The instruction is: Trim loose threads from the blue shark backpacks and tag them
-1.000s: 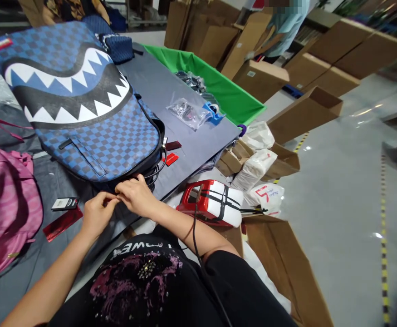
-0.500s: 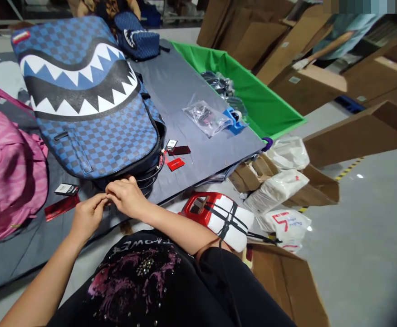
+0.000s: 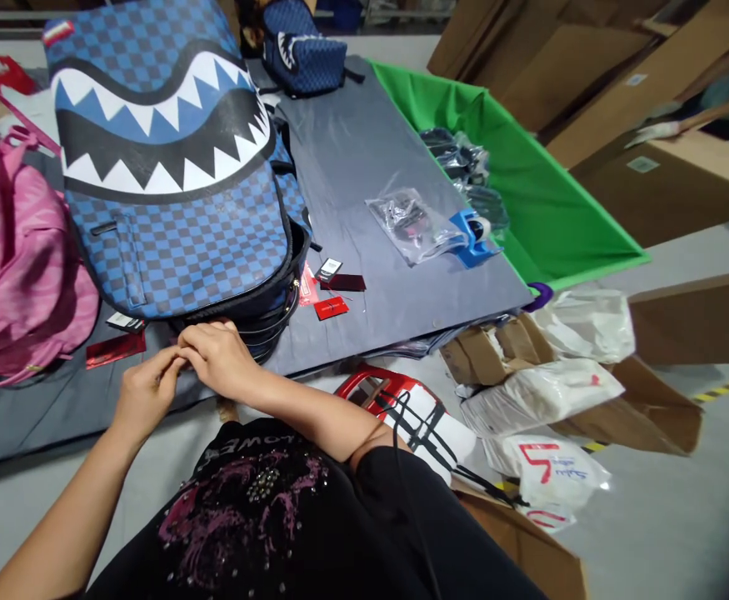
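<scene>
Checkered backpack [image 3: 195, 242] lies front-up, its near edge presumably handy for left hand [image 3: 147, 389] and right hand [image 3: 222, 358], fingertips together, whether gripping anything I cannot tell.

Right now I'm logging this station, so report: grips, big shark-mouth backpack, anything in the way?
Left grip and right grip together at near edge of big backpack; anything held unclear. Backpack front up on table. Red tags either side.

The grey table [image 3: 339, 158] bears backpacks [image 3: 207, 250] and tags [image 3: 331, 308].

On the table [image 3: 352, 158], a backpack [image 3: 189, 242] lies between another backpack [image 3: 20, 250] at left and tags [image 3: 331, 307] at right.
</scene>
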